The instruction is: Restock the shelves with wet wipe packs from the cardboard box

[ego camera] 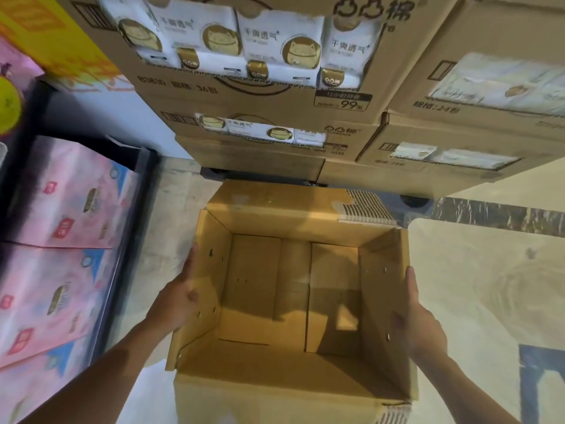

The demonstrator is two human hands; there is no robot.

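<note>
An open cardboard box point(305, 221) sits low in front of me, flaps up. Inside I see only its bare bottom flaps, no packs. My left hand point(175, 301) presses flat against the outside of the left flap, fingers straight and pointing away from me. My right hand point(419, 325) lies the same way along the outside of the right wall. The box is held between both palms. Pink wet wipe packs point(70, 197) fill the dark shelf point(140, 185) on my left.
A tall stack of sealed cartons point(260, 96) printed with white-and-gold pack pictures stands just beyond the box, more cartons point(489, 87) to its right. Pale floor point(477, 286) lies to the right. A blue trouser leg point(541, 381) shows at the lower right.
</note>
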